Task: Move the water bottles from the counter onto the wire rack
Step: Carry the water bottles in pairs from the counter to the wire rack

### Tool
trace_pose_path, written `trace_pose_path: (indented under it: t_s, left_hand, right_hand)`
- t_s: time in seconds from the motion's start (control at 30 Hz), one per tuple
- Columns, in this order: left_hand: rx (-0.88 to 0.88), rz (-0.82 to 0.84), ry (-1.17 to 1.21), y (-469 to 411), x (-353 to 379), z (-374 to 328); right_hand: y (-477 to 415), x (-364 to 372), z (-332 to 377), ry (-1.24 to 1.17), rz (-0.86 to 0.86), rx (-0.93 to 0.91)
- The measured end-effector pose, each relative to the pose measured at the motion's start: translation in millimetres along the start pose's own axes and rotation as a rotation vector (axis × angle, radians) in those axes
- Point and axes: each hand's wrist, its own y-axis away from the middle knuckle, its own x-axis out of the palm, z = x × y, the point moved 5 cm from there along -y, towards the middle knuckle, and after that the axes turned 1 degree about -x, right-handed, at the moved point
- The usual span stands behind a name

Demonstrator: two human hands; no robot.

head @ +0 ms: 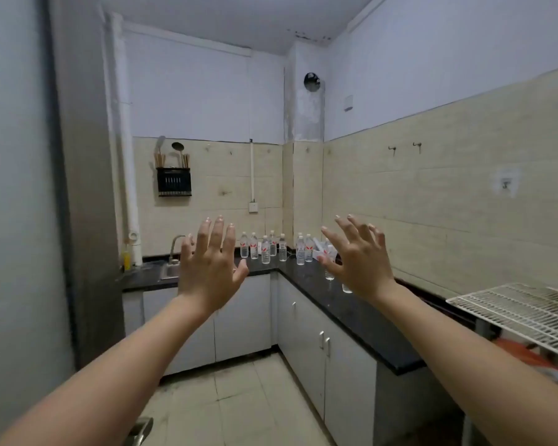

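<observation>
Several small clear water bottles (pixel 265 250) with red-and-white labels stand upright in the far corner of the black L-shaped counter (pixel 351 309). A few more bottles are partly hidden behind my right hand. The white wire rack (pixel 516 312) sits at the right, beyond the counter's near end, with nothing on its visible part. My left hand (pixel 208 262) and my right hand (pixel 358 259) are both raised in front of me, fingers spread and straight, backs toward the camera, holding nothing and well short of the bottles.
A steel sink (pixel 169 270) with a tap and a yellow bottle (pixel 127 259) sit at the counter's left end. A black utensil holder (pixel 174 181) hangs on the tiled wall. White cabinets (pixel 306 329) run under the counter. A tiled floor aisle (pixel 239 397) lies ahead.
</observation>
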Motion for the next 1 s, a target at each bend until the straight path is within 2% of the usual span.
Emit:
trace_pose_path:
  t_s: [0.07,0.23,0.47,0.73,1.0]
  left_hand:
    - [-0.009,0.037,0.028,-10,22,-7]
    - [0.008,-0.033,0.012,-40,86,-26]
    - [-0.059,-0.015,-0.024,-84,172,-17]
    - [-0.154,0.166,-0.169,-80,269,64]
    - [-0.183,0.159,-0.172,-109,353,144]
  right_hand:
    - [-4,19,-11,0.005,0.004,0.006]
    - [-15,81,-45,0.039,-0.067,-0.033]
    - [-63,192,-63,-0.078,-0.077,-0.088]
    - [-98,325,-5,-0.208,-0.004,-0.151]
    - [-153,423,41,-0.268,0.115,-0.158]
